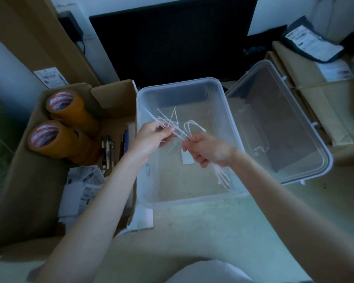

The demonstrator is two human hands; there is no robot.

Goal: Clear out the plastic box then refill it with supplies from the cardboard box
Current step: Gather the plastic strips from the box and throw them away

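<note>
A clear plastic box stands open on the floor in the middle of the head view. Both hands hover over it. My left hand pinches a few white cable ties whose tips fan up and left. My right hand grips a bundle of the same white ties; their tails hang below my fist. A small white tag lies on the box's bottom. The cardboard box stands open to the left, touching the plastic box.
In the cardboard box lie two stacks of brown tape rolls, several pens and printed papers. The clear lid leans at the right. A black monitor stands behind. More cardboard cartons sit at the right.
</note>
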